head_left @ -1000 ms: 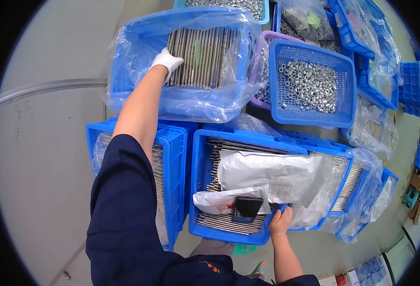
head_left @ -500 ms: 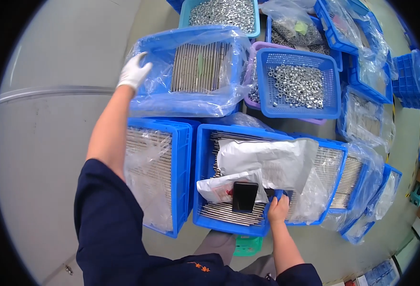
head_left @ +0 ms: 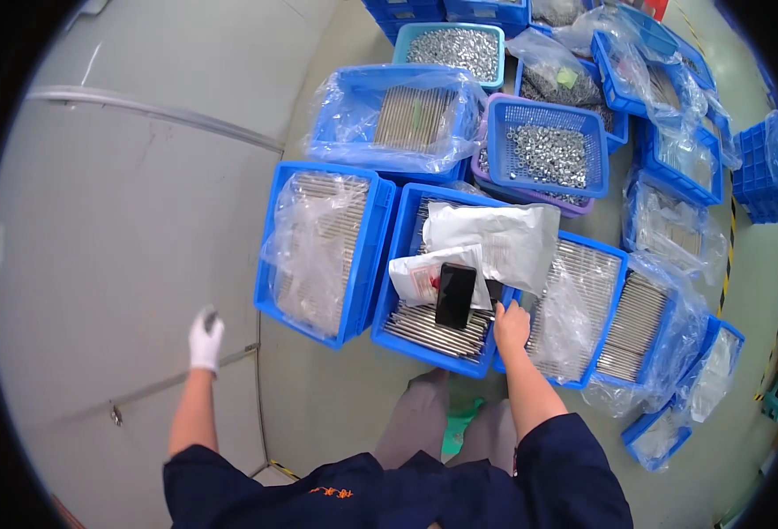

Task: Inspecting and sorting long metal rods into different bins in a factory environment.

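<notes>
My right hand [head_left: 512, 326], bare, is closed at the right rim of a blue crate [head_left: 389, 324] in front of me. In that crate lie rows of metal rods [head_left: 437, 330], partly under white plastic bags [head_left: 492, 236]. A black smartphone [head_left: 455, 295] rests on the bags and rods, left of my right hand; a small dark item [head_left: 495, 291] lies between them, its kind unclear. My left hand [head_left: 205, 339], in a white glove, hangs away from the crates at the left. Its fingers look loosely bent and apart, with nothing visible in them.
A plastic-covered crate of rods [head_left: 318, 251] stands left, more rod crates [head_left: 579, 309] right. Behind are a lined blue bin [head_left: 345, 145] and baskets [head_left: 546, 110] of small metal parts. A pale panel [head_left: 133, 238] fills the left side; my legs are below the crates.
My left hand has left the rim of the lined bin and moved down and to the left. The crates appear higher in view. My right hand stays at the crate's rim.
</notes>
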